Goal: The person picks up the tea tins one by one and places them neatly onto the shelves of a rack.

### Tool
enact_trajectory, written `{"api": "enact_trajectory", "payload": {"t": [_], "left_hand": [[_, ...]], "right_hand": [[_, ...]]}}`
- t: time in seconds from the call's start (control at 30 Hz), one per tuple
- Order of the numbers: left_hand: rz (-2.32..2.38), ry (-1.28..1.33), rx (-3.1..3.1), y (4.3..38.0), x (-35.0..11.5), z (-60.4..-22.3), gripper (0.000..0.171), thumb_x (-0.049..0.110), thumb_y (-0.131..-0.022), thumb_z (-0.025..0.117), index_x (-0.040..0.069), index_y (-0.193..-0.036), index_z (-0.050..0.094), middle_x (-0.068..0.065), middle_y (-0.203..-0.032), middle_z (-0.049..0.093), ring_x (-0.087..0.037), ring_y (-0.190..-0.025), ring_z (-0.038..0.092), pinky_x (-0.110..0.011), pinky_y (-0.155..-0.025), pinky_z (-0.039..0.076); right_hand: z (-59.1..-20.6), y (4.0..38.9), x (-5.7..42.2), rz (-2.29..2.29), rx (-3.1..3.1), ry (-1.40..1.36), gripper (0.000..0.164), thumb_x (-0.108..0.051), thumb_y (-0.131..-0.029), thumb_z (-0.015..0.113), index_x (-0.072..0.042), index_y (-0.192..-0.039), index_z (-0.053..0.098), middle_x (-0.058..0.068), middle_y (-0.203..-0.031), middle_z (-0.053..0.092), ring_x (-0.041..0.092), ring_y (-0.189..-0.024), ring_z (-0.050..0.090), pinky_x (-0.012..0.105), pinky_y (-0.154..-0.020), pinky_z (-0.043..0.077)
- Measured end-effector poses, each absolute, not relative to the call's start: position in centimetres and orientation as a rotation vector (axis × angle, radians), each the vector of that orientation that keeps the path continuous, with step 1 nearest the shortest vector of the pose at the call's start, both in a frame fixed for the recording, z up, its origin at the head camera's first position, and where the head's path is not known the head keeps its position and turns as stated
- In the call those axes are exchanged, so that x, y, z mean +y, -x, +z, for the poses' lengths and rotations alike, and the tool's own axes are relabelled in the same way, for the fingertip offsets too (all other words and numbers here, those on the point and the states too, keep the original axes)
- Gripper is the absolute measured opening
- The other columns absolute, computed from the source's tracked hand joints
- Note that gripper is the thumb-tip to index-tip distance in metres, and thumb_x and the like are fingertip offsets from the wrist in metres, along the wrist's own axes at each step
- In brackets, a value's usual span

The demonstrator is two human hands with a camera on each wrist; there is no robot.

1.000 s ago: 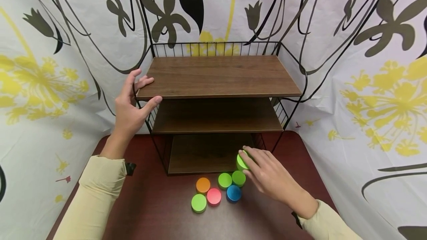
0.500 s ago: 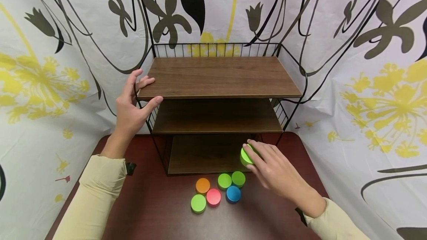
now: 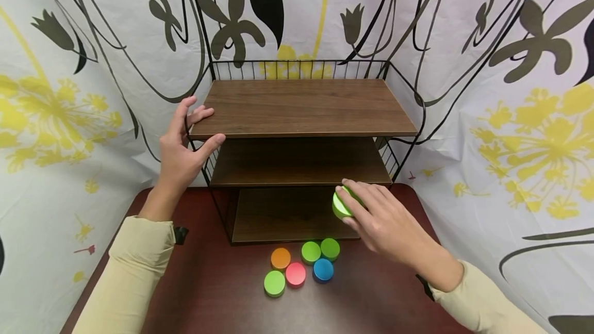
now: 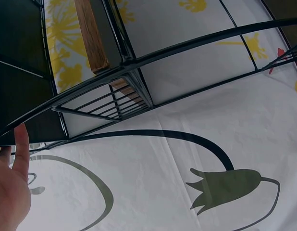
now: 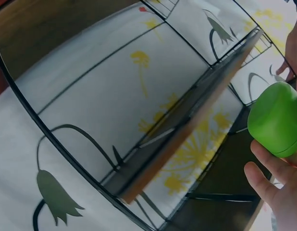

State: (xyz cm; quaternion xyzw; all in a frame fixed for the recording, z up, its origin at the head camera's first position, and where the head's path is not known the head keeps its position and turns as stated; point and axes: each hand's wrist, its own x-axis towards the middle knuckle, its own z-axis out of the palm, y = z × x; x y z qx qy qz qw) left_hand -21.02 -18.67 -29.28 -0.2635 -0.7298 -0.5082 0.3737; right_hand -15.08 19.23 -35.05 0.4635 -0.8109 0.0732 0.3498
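My left hand (image 3: 180,153) holds the left front corner of a wire-framed shelf rack, its thumb on the front edge of the top board (image 3: 301,107) and its fingers on the side. My right hand (image 3: 387,220) grips a small round green container (image 3: 341,206) in front of the rack, close to the right end of the middle board (image 3: 301,169). In the right wrist view the green container (image 5: 275,118) has smooth, rounded sides, and the fingers (image 5: 264,185) lie along its underside.
On the dark red table lie several round pieces just before the rack: an orange one (image 3: 280,259), a pink one (image 3: 295,274), a blue one (image 3: 323,270) and greens, including a light green one (image 3: 275,283). The bottom board (image 3: 283,215) stands behind them. Patterned cloth (image 3: 510,117) encloses the table.
My right hand has raised the green container from beside the table pieces to about the middle board's front edge. The left hand keeps its hold on the rack.
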Motion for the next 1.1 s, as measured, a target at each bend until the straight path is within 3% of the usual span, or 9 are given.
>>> {"api": "enact_trajectory", "payload": {"t": [1.1], "left_hand": [[-1.298, 0.689, -1.866, 21.0, -18.9, -29.2, 0.066, -0.005, -0.082, 0.076, -0.007, -0.140, 0.046, -0.032, -0.119, 0.064, -0.044, -0.126, 0.053, -0.033, -0.108, 0.040]], "right_hand": [[-27.9, 16.0, 19.2, 0.159, -1.974, -1.222, 0.045, -0.028, -0.107, 0.041, 0.007, -0.131, 0.058, 0.028, -0.129, 0.059, 0.044, -0.109, 0.059, 0.055, -0.086, 0.048]]}}
